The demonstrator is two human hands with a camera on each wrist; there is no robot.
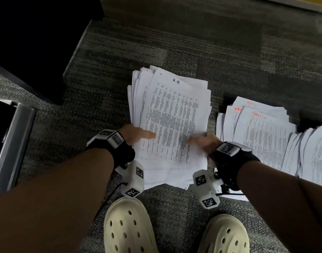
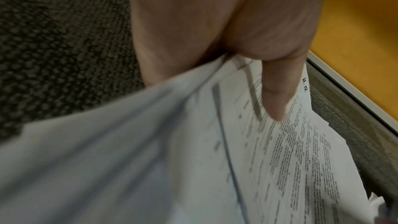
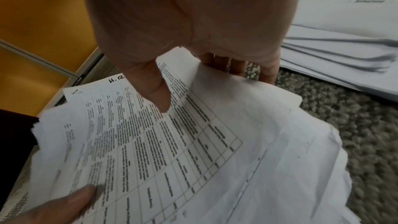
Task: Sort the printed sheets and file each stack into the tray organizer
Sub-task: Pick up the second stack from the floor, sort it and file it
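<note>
Paper made up the whole worry at this moment: we held the H.R stack [image 1: 171,115] low over the carpet [image 1: 120,57], and its sheets were fanned and skewed, not squared. Our left hand [image 1: 136,134] pinched the near left edge, thumb on top and fingers under, and our right hand [image 1: 204,141] gripped the near right corner the same way, its fingers [image 3: 234,67] showing beneath the sheets in the right wrist view. We judged the grip on both sides to be shallow, set only at the near end, so the far end hung unsupported. Loose lower sheets could slide out and scatter if we lifted or tilted the bundle before tapping it even. They could then land on the task list stack [image 1: 256,130] just beside it on the right, or on the further pile [image 1: 313,152] at the right edge, and undo the sorting. A dark, metal-edged unit [image 1: 14,136] sat at the far left; we could not tell whether it was the tray organizer. Carrying an uneven stack there risked bent corners catching on a tray lip.
</note>
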